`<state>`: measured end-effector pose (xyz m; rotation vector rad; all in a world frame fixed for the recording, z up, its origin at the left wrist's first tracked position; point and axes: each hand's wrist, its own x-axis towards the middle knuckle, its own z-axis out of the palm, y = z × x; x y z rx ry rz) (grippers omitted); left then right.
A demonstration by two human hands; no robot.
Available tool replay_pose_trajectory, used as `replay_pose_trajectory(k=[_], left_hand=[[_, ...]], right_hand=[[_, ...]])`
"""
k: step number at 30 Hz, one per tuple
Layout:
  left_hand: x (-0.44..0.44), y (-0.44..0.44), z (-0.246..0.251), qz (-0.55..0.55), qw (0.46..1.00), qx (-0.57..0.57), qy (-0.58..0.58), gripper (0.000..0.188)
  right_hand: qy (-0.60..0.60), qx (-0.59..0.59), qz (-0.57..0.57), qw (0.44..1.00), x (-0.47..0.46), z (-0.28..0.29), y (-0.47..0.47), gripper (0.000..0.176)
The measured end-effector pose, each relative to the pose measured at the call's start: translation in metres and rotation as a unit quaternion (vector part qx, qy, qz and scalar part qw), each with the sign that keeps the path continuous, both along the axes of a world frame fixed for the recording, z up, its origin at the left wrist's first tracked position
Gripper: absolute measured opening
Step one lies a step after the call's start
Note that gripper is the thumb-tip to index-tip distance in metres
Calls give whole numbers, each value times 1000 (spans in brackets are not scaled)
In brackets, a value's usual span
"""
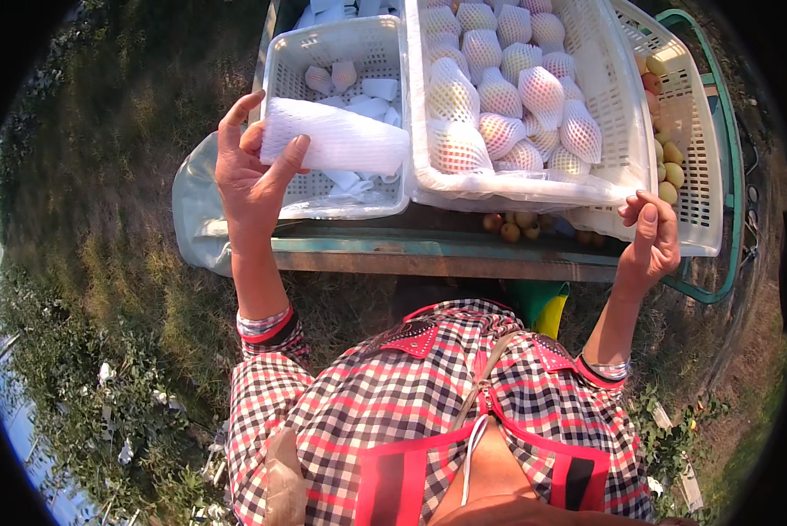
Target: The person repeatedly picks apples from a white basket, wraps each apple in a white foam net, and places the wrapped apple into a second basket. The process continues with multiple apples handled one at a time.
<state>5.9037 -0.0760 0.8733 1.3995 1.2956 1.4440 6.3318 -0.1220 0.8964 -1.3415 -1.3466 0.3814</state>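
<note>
My left hand (259,161) holds a white foam net sleeve (334,136) between thumb and fingers, above a small white plastic crate (341,210). In that crate lie more foam sleeves (367,107) and two fruits in foam nets (331,77). My right hand (653,233) is beside the near right corner of a large white crate (620,112); its fingers are curled, and whether they grip the clear plastic liner (545,184) there cannot be told. Many net-wrapped fruits (498,92) fill much of the large crate.
Another white crate (702,131) at the right holds bare yellow and reddish fruits (669,164). The crates stand on a green metal cart (433,248), with loose fruits (512,227) on its bed. A green tubular rail (735,151) curves round the right end; leafy plants (104,434) grow at the lower left.
</note>
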Motion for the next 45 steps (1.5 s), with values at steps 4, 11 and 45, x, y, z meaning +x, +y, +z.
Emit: replay_pose_trajectory(k=[4, 11, 45], left_hand=[[103, -16, 23, -123, 991, 12, -60, 60], [158, 3, 2, -74, 994, 75, -36, 54], [153, -40, -59, -447, 737, -368, -349, 78]], right_hand=[[73, -64, 247, 964, -78, -4, 17, 67], [213, -149, 142, 955, -57, -28, 9, 39], [-485, -263, 5, 834, 119, -19, 99, 36]])
